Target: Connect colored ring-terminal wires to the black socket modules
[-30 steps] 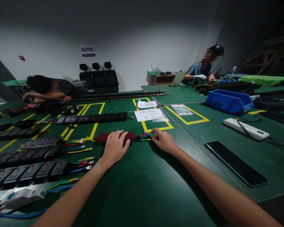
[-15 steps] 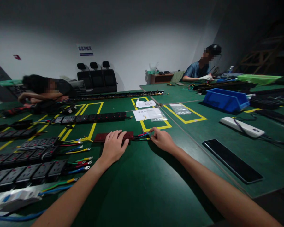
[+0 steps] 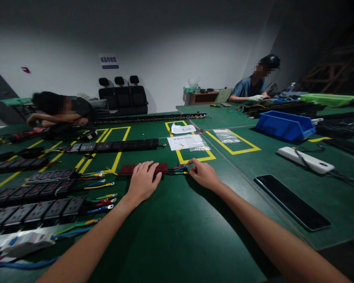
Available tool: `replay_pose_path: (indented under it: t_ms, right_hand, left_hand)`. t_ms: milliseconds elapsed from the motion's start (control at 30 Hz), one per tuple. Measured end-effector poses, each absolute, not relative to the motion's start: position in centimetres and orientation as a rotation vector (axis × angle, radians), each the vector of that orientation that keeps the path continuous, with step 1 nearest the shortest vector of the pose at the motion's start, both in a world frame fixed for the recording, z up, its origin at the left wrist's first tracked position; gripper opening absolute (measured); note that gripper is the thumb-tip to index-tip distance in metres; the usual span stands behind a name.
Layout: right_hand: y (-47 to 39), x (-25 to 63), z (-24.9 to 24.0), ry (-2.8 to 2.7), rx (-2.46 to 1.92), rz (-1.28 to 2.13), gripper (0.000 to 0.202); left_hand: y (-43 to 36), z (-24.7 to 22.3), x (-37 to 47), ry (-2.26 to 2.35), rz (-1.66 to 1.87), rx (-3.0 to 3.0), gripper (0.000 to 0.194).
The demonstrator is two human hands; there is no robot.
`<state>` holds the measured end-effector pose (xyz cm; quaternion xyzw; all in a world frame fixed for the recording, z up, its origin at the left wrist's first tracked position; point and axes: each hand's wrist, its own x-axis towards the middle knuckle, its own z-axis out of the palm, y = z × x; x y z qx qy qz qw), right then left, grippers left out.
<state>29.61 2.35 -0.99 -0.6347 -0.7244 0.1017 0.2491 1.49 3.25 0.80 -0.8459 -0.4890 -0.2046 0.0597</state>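
A dark red socket strip [image 3: 126, 169] lies on the green table ahead of me. My left hand [image 3: 144, 179] rests across its top, fingers spread and the thumb by the near edge. Red, blue and green-yellow wires [image 3: 177, 170] come out of the strip's right end. At their tips, my right hand [image 3: 203, 173] is closed in a pinch on the wires; the exact tips between the fingers are hidden. Several black socket strips [image 3: 41, 210] with ring-ended wires [image 3: 106, 201] are lined up to the left of my left forearm.
A black phone [image 3: 292, 202] and a white power strip [image 3: 305, 159] lie on the right, with a blue bin [image 3: 284, 125] behind. Paper labels [image 3: 184, 142] and a plastic bag [image 3: 226, 136] are ahead. Two people [image 3: 247, 88] [image 3: 59, 108] are across the table.
The view has shifted slightly, so the surroundings appear a little to the right. Both hands keep nearly the same places on the strip and the wires.
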Motion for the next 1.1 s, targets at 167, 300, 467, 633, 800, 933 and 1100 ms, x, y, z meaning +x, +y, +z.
replay_pose_path:
  t_ms: [167, 300, 467, 633, 800, 933, 1100]
  right_hand:
    - [2.33, 29.60, -1.00, -1.983, -1.721, 0.272, 0.024]
    - [2.25, 29.53, -0.91, -1.980, -1.731, 0.261, 0.024]
    - [2.18, 29.49, -0.83, -1.976, -1.723, 0.275, 0.024]
    - [2.17, 29.49, -0.84, -1.979, -1.720, 0.269, 0.024]
    - [2.19, 29.48, -0.79, -1.983, -1.731, 0.271, 0.025]
    - [2.19, 29.46, -0.72, -1.989, -1.735, 0.273, 0.026]
    - [2.20, 29.46, -0.82, -1.984, -1.736, 0.264, 0.025]
  left_hand:
    - [3.24, 0.75, 1.51, -1.466, -0.624, -2.554, 0.050]
    - [3.26, 0.69, 1.55, -1.465, -0.627, -2.552, 0.050]
    - [3.26, 0.68, 1.56, -1.469, -0.612, -2.551, 0.051]
    - [3.31, 0.67, 1.47, -1.471, -0.612, -2.555, 0.051]
    - [3.30, 0.80, 1.46, -1.470, -0.597, -2.561, 0.053]
    - [3.22, 0.89, 1.54, -1.483, -0.590, -2.562, 0.053]
    - [3.21, 0.80, 1.56, -1.470, -0.614, -2.564, 0.051]
